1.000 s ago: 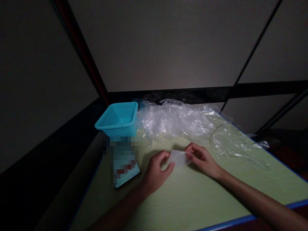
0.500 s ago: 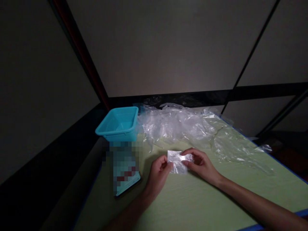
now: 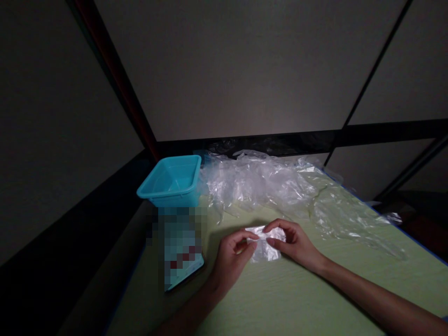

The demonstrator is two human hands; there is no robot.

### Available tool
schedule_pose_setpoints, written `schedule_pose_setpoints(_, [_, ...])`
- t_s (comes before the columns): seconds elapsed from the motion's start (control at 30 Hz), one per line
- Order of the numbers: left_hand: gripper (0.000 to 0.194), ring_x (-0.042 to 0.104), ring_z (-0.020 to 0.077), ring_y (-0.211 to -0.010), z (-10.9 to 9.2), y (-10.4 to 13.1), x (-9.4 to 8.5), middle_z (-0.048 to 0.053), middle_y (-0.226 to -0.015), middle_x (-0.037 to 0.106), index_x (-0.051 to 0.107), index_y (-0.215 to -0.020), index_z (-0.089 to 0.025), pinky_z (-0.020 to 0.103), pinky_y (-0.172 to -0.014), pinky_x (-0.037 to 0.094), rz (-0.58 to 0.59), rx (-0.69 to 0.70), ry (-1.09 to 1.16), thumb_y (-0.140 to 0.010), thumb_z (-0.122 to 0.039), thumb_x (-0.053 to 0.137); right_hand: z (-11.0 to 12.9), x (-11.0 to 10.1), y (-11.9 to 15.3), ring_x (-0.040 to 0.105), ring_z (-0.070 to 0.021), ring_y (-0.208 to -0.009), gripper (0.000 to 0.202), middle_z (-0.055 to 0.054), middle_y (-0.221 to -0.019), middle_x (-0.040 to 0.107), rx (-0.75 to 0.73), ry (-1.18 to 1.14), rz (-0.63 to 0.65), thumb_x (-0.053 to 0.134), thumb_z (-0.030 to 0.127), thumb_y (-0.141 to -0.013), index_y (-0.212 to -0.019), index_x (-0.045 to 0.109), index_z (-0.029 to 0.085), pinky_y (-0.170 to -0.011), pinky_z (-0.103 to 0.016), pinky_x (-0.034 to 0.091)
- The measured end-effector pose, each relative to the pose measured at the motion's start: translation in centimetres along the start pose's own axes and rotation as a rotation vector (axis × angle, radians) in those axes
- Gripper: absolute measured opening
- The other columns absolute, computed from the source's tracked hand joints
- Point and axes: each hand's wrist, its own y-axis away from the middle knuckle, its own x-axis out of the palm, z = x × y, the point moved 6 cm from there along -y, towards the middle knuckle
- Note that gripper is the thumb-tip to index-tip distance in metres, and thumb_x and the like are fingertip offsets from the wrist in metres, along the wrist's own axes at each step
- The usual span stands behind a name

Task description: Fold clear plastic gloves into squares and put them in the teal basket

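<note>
Between my hands is a small piece of clear plastic film (image 3: 266, 252), shiny and roughly square, folded flat and held just over the table. My left hand (image 3: 234, 254) pinches its left side between thumb and forefinger. On the right, my right hand (image 3: 294, 242) grips the upper right part with thumb and fingertips, the fingers bent over it. The fingertips of both hands are close together near the film's upper middle. Whether the film is a bag or a plain sheet I cannot tell.
A turquoise plastic basin (image 3: 171, 179) stands at the table's back left. Crumpled clear plastic (image 3: 259, 182) heaps along the back, with more thin film (image 3: 353, 224) spread rightward. A device with a blurred screen (image 3: 182, 252) lies left on the pale green table (image 3: 297, 298).
My left fingers have stretched further over the film toward the right fingertips. The film now sits slightly lower and to the right, and its top edge looks more creased.
</note>
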Motion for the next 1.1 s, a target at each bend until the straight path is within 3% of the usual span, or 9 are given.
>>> schedule_pose_setpoints(0.2, [0.014, 0.063, 0.0191, -0.074, 0.5, -0.1, -0.4, 0.006, -0.080, 0.069, 0.070, -0.074, -0.015, 0.026, -0.064, 0.050, -0.054, -0.002, -0.038, -0.062, -0.022, 0.066, -0.9, 0.7, 0.2, 0.052, -0.0126, -0.059, 0.023, 0.001, -0.072, 0.058, 0.097, -0.152, 0.045, 0.070, 0.029, -0.067, -0.085, 0.058, 0.022, -0.051, -0.024, 0.042])
schedule_pose_setpoints(0.47, [0.026, 0.061, 0.0162, -0.067, 1.1, -0.2, -0.8, 0.006, -0.078, 0.070, 0.073, -0.085, -0.014, 0.021, -0.056, 0.049, -0.077, -0.032, -0.070, -0.061, -0.015, 0.065, -1.0, 0.6, 0.1, 0.056, -0.0127, -0.064, 0.023, -0.002, -0.078, 0.063, 0.077, -0.168, 0.022, 0.074, 0.026, -0.065, -0.086, 0.064, 0.020, -0.054, -0.023, 0.044])
schedule_pose_setpoints(0.57, [0.030, 0.061, 0.0162, -0.066, 1.1, -0.2, -0.8, 0.006, -0.079, 0.070, 0.073, -0.090, -0.014, 0.022, -0.056, 0.049, -0.061, -0.038, -0.059, -0.060, -0.014, 0.066, -0.8, 0.5, 0.2, 0.059, -0.0141, -0.070, 0.021, -0.003, -0.081, 0.065, 0.061, -0.167, 0.018, 0.074, 0.025, -0.066, -0.085, 0.067, 0.020, -0.058, -0.024, 0.046])
schedule_pose_setpoints(0.7, [0.028, 0.063, 0.0213, -0.085, 0.9, -0.2, -0.5, 0.009, -0.098, 0.069, 0.074, -0.085, -0.016, 0.025, -0.069, 0.051, -0.020, -0.034, -0.029, -0.059, -0.012, 0.066, -0.5, 0.3, 0.2, 0.061, -0.0150, -0.073, 0.015, -0.004, -0.082, 0.067, 0.014, -0.183, 0.006, 0.074, 0.024, -0.067, -0.081, 0.070, 0.020, -0.062, -0.024, 0.047])
schedule_pose_setpoints(0.83, [0.031, 0.062, 0.0239, -0.093, 1.0, -0.2, -0.3, 0.008, -0.102, 0.069, 0.074, -0.089, -0.018, 0.029, -0.076, 0.051, 0.019, -0.033, -0.009, -0.059, -0.011, 0.066, -0.4, 0.3, 0.3, 0.062, -0.0159, -0.075, 0.012, -0.004, -0.081, 0.068, 0.000, -0.187, 0.008, 0.074, 0.024, -0.068, -0.079, 0.071, 0.021, -0.063, -0.025, 0.048])
schedule_pose_setpoints(1.1, [0.042, 0.064, 0.0204, -0.086, 1.2, -0.2, -0.1, 0.008, -0.106, 0.068, 0.068, -0.104, -0.017, 0.026, -0.074, 0.050, 0.073, -0.067, 0.034, -0.063, -0.009, 0.065, -0.4, 0.3, 0.2, 0.063, -0.0166, -0.077, 0.015, -0.005, -0.084, 0.069, -0.011, -0.185, 0.002, 0.075, 0.025, -0.067, -0.082, 0.071, 0.022, -0.065, -0.026, 0.049])
